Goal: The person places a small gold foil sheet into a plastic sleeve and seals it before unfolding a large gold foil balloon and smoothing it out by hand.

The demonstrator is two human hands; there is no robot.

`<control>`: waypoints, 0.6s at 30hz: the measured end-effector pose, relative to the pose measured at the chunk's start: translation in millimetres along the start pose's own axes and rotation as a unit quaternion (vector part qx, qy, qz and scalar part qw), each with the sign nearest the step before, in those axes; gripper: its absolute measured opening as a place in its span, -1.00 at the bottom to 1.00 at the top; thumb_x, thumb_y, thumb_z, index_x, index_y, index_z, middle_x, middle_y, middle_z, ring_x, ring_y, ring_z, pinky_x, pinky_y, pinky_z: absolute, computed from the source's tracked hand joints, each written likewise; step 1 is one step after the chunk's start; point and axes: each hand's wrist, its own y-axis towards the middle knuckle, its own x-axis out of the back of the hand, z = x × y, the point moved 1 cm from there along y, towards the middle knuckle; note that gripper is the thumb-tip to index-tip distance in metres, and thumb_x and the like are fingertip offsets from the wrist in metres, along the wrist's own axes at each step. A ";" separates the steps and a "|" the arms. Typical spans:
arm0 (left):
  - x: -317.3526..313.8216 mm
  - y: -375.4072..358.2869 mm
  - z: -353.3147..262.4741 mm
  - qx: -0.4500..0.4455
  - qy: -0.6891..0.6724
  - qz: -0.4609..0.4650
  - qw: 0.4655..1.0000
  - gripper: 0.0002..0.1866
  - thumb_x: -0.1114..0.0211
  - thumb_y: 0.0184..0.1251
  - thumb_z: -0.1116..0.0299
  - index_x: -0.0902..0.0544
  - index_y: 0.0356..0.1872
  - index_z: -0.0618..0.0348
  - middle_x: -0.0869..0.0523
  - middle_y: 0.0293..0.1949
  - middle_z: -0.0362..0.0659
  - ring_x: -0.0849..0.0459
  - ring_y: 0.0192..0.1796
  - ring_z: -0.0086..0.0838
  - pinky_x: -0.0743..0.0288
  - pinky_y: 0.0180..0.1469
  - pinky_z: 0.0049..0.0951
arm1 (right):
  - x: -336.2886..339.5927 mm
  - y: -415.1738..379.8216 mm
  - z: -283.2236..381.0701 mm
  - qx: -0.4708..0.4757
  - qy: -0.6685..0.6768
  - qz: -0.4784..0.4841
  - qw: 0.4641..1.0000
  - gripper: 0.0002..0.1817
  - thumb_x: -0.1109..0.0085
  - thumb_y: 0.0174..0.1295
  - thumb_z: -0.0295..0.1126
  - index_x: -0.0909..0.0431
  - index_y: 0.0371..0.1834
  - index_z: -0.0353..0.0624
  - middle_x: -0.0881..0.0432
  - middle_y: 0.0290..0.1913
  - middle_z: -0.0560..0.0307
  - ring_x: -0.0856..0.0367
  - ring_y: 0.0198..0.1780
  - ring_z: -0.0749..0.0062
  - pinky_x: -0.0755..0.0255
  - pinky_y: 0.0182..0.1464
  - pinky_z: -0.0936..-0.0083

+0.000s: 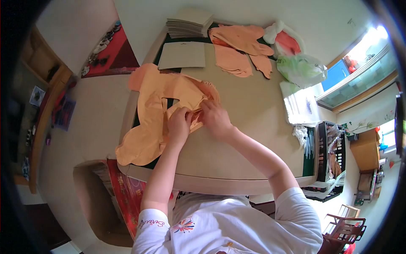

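Observation:
A flat, peach-gold foil balloon (148, 110) lies spread over the left side of the table, partly folded over near my hands. My left hand (179, 123) has its fingers bent and pinched on the balloon's folded edge. Beside it, my right hand (216, 118) grips the same fold with fingers closed, a shiny pinkish part of the foil showing between the two hands. The fingertips are partly hidden in the folds.
More flat peach foil pieces (243, 42) lie at the table's far side. Near them are a grey card (182, 55), a card stack (189, 23), a green-white plastic bag (301, 68) and clear plastic sleeves (300, 103). A black crate (332, 156) stands right of the table.

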 end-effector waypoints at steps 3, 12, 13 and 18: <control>3.2 1.4 -2.2 0.020 0.013 0.012 1.000 -0.84 -0.31 0.23 0.37 -0.51 -0.40 0.19 -0.61 -0.39 -0.05 -0.61 -0.30 -0.11 -0.45 -0.25 -0.17 | 3.9 5.6 -2.0 -0.011 -0.080 -0.036 0.996 -0.69 -0.26 0.00 -0.52 -0.53 -0.12 -0.21 -0.57 -0.06 0.06 -0.51 0.01 0.07 -0.43 0.04 0.25; -6.0 6.4 7.2 -0.017 0.064 -0.002 0.998 -0.77 -0.25 0.32 0.25 -0.53 -0.39 0.21 -0.59 -0.41 -0.06 -0.59 -0.29 -0.08 -0.43 -0.26 -0.13 | 3.4 -0.6 -0.8 -0.019 -0.029 0.006 0.999 -0.70 -0.19 -0.04 -0.53 -0.58 -0.16 -0.18 -0.57 -0.09 0.04 -0.51 0.00 0.14 -0.38 0.08 0.27; -6.8 6.8 8.4 -0.012 0.069 0.000 0.998 -0.76 -0.24 0.33 0.24 -0.53 -0.39 0.21 -0.59 -0.41 -0.06 -0.59 -0.29 -0.08 -0.43 -0.26 -0.13 | 5.8 0.9 -1.5 0.010 -0.009 -0.009 1.000 -0.71 -0.20 -0.04 -0.53 -0.58 -0.18 -0.18 -0.57 -0.11 0.03 -0.52 0.00 0.14 -0.38 0.08 0.26; 2.9 5.9 -5.0 0.013 0.014 0.029 0.999 -0.75 -0.17 0.40 0.25 -0.53 -0.39 0.22 -0.59 -0.40 0.00 -0.59 -0.28 -0.06 -0.42 -0.26 -0.13 | 22.0 14.0 16.4 0.086 0.047 -0.058 0.993 -0.77 -0.20 -0.05 -0.55 -0.58 -0.26 -0.17 -0.57 -0.20 0.02 -0.53 -0.03 0.10 -0.39 0.07 0.23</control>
